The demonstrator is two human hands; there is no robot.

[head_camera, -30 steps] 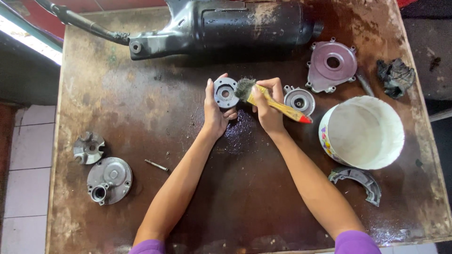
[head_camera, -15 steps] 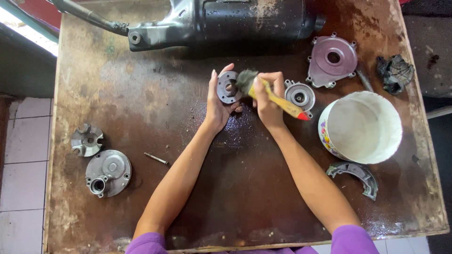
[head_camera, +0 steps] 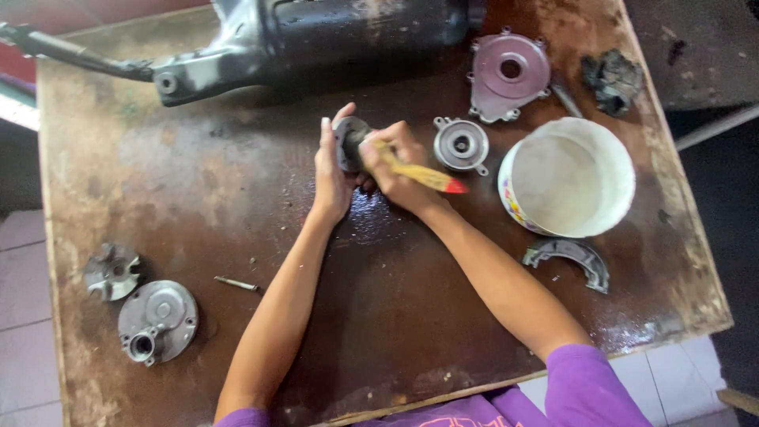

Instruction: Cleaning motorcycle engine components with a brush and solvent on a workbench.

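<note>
Two hands meet mid-desk point(head_camera: 198, 182): the left hand point(head_camera: 332, 170) is clamped around a round metal part point(head_camera: 348, 142), while the right hand point(head_camera: 399, 170) grips a yellow-handled brush point(head_camera: 423, 175) pressed against it, near a white bucket point(head_camera: 609, 205).

Grimy metal parts on a worn wooden table point(head_camera: 198, 182)

The round housing point(head_camera: 348, 142) and cover plate point(head_camera: 506, 75) look like dull cast metal; the paintbrush point(head_camera: 423, 175) has a glossy yellow handle; the white tub point(head_camera: 569, 178) near the right edge looks like smooth plastic; the tabletop is rough, stained, wet-shiny at centre.
</note>
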